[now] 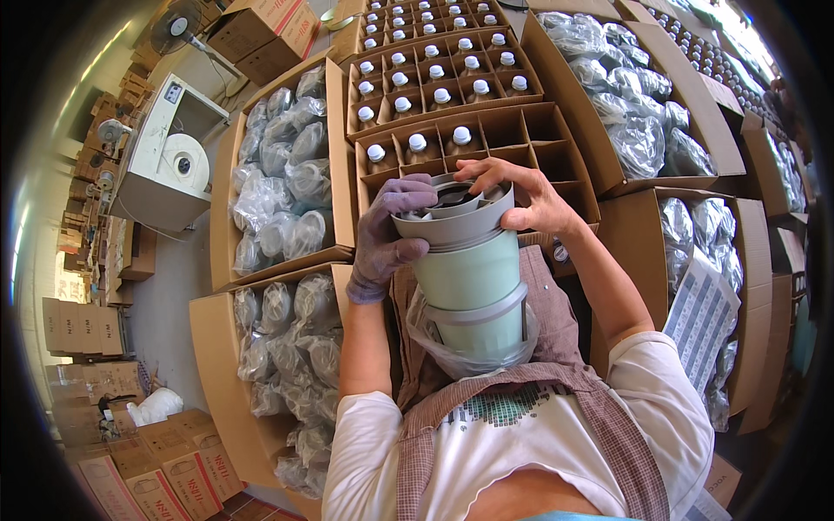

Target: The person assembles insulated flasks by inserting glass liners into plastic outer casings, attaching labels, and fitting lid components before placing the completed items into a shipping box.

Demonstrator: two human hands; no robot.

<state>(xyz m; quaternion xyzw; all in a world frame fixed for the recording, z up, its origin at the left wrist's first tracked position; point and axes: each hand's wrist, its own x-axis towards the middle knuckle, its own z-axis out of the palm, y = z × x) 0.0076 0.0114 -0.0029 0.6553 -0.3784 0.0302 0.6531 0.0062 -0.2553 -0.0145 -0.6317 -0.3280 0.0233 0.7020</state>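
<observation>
Upright in front of my apron (556, 313) stands a mint-green flask body (466, 271) with grey bands and a wide grey collar (460, 231). Its top is uncovered, with a dark hollow inside a grey inner ring. A clear plastic bag (419, 328) is gathered low around its base. My left hand (388, 233), in a purple-grey glove, is closed on the left of the collar, fingers bent over the rim and thumb below. My bare right hand (521, 189) grips the right side, thumb against the collar and fingers across the top.
Just beyond the flask is a divided carton (556, 117) with some white-capped bottles (418, 146). More cartons of such bottles (441, 95) lie behind. Open cartons of plastic-wrapped parts flank me at left (282, 187) and right (638, 113). A white machine (143, 161) stands far left.
</observation>
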